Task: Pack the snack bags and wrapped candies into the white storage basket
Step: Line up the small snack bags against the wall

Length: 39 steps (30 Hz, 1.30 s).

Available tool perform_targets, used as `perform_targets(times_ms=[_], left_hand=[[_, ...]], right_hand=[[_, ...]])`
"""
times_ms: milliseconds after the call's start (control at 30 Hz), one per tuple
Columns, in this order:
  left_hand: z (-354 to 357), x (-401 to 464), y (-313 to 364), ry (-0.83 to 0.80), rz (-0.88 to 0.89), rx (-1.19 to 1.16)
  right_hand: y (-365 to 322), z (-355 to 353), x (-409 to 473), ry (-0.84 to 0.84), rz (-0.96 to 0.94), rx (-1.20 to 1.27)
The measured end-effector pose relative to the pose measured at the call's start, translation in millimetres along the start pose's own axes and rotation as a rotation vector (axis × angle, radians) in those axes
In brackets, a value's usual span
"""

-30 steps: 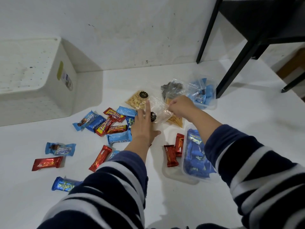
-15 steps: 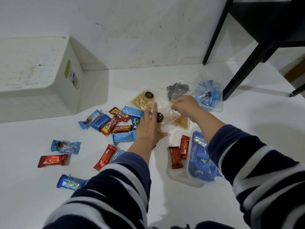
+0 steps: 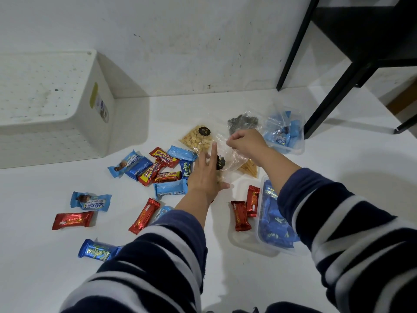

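The white perforated storage basket (image 3: pixel 94 123) stands at the far left against the wall. Red and blue wrapped candies (image 3: pixel 161 171) lie scattered on the white surface. My right hand (image 3: pixel 244 141) pinches the top of a clear snack bag (image 3: pixel 230 157) with a black round label. My left hand (image 3: pixel 206 175) lies flat with fingers spread against the lower part of that bag. A second clear bag of pale round snacks (image 3: pixel 197 137) lies just behind, and a bag of dark snacks (image 3: pixel 242 123) beyond my right hand.
A clear tub of blue candies (image 3: pixel 285 134) sits at the back right. Another clear tub with blue Kalpa packs (image 3: pixel 274 224) lies near my right sleeve, two red candies (image 3: pixel 244 210) beside it. Black furniture legs (image 3: pixel 329 96) stand at the right.
My right hand has lifted the top of the clear bag slightly. My left hand stays against the bag, fingers a little more spread.
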State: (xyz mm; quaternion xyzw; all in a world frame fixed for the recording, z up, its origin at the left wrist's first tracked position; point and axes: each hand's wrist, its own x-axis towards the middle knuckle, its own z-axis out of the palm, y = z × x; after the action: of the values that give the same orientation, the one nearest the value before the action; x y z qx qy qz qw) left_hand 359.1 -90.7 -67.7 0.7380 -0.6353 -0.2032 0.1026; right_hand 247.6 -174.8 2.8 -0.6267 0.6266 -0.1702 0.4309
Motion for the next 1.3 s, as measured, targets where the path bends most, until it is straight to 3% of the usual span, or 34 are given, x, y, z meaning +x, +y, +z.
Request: perform_targets(times_ms=[233, 733, 1300], left_hand=[[-0.4, -1.8, -4.0, -0.061, 0.035, -0.047], [-2.5, -5.6, -0.5, -0.034, 0.020, -0.100], [-4.3, -8.1, 3.9, -0.032, 0.047, -0.018]], right_hand=[[3.2, 3.5, 3.1, 0.034, 0.018, -0.037], [-9.2, 7.9, 6.6, 0.023, 0.017, -0.028], [-5.1, 12.0, 18.9, 0.016, 0.007, -0.171]])
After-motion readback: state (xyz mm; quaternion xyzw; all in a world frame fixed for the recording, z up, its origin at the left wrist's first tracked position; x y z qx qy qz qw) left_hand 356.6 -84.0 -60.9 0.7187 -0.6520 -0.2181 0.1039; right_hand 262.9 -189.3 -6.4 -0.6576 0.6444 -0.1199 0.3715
